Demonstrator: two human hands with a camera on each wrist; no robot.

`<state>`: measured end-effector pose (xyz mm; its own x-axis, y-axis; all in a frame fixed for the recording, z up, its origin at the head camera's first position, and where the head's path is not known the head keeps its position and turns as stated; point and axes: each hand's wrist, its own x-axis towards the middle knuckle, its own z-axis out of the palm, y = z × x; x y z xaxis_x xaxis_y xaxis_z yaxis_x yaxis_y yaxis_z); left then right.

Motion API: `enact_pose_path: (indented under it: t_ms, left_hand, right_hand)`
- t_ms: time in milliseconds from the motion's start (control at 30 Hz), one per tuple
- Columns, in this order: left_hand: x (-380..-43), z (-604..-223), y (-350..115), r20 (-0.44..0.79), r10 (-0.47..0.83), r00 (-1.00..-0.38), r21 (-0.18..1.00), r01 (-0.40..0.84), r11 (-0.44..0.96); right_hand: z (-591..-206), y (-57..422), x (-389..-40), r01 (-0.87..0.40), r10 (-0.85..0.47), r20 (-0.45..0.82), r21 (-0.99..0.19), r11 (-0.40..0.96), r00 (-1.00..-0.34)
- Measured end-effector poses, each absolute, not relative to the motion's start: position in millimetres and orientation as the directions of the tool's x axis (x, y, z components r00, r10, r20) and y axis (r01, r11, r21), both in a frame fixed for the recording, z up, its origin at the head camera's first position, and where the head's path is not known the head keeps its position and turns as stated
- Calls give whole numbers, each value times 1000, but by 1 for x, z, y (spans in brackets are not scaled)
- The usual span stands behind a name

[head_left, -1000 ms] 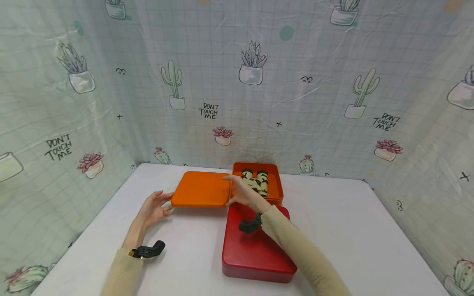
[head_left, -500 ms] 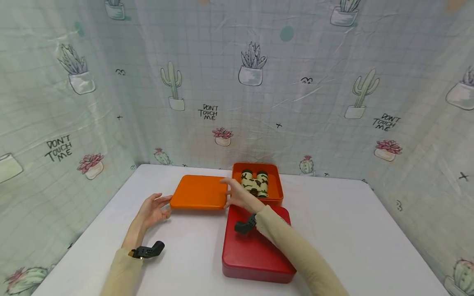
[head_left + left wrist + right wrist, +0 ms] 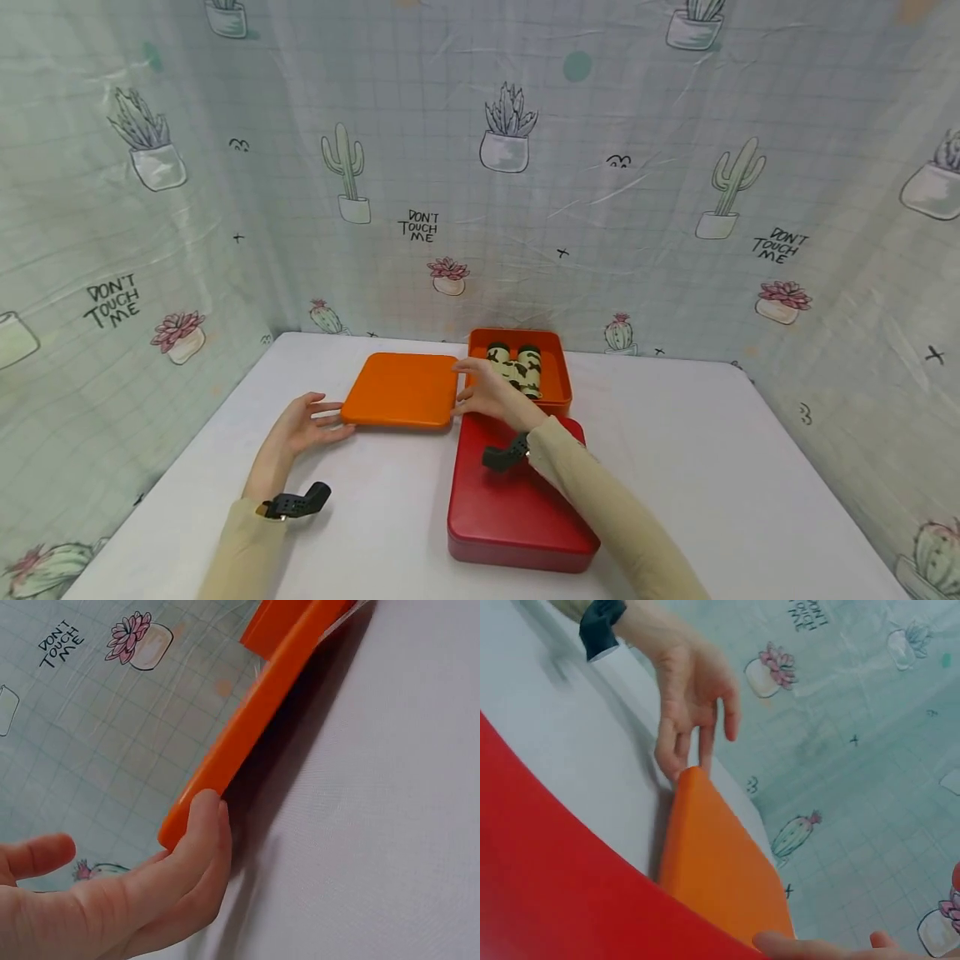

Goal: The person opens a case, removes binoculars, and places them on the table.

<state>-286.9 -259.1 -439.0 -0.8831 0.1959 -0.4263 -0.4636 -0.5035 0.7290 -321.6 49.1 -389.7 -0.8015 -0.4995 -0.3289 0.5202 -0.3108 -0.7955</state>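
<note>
A flat orange lid (image 3: pixel 401 390) lies on the left part of the white table, top face up, with a dark shadow along its edge. My left hand (image 3: pixel 300 427) touches the lid's left near corner; its fingers are extended and the thumb stands off, as the left wrist view shows. At the lid's right edge is my right hand (image 3: pixel 491 393), fingers and thumb spread along the side without curling round it. Behind the right hand sits an orange open box (image 3: pixel 557 367) with camouflage-patterned binoculars (image 3: pixel 529 367) in it, partly hidden by that hand.
A red box (image 3: pixel 517 508), closed on top, lies under my right forearm, just in front of the orange box. The white table (image 3: pixel 697 467) ends at a patterned cloth backdrop (image 3: pixel 555 208) behind and at both sides.
The lid has come down and shifted slightly left. My left fingers have straightened against its corner. My right hand went a little left with the lid, then back slightly right.
</note>
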Motion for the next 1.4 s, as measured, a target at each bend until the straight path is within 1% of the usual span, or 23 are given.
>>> enact_pose_path:
  t_ms: [167, 333, 433, 600, 767, 933, 1033, 1200, 1400]
  left_hand:
    - [-288, -440, -254, -424, 151, -893, 736, -437, -517]
    - [-290, -442, -251, -421, 132, -897, 726, -421, -543]
    - [-290, -442, -249, -413, 128, -902, 720, -409, -561]
    - [-290, -444, -246, -398, 119, -910, 716, -389, -579]
    - [-293, -445, -243, -394, 105, -913, 716, -376, -587]
    - [-296, -442, -240, -375, 98, -922, 746, -363, -559]
    - [-297, -439, -238, -362, 110, -926, 776, -365, -515]
    - [-297, -432, -238, -348, 138, -927, 823, -373, -429]
    - [-297, -430, -238, -361, 142, -922, 832, -387, -398]
  right_hand:
    - [-382, 75, -319, 549, -542, -306, -751, -368, -782]
    - [-377, 107, -313, 514, -561, -243, -761, -396, -792]
    - [-378, 128, -312, 506, -578, -218, -764, -400, -786]
    - [-379, 156, -312, 511, -569, -211, -739, -439, -795]
    - [-377, 176, -310, 496, -544, -213, -743, -449, -811]
    - [-378, 191, -310, 456, -506, -196, -760, -463, -840]
    - [-380, 199, -312, 430, -478, -194, -780, -454, -856]
    - [-385, 210, -316, 424, -445, -216, -789, -444, -869]
    - [-392, 217, -319, 429, -428, -226, -770, -473, -875]
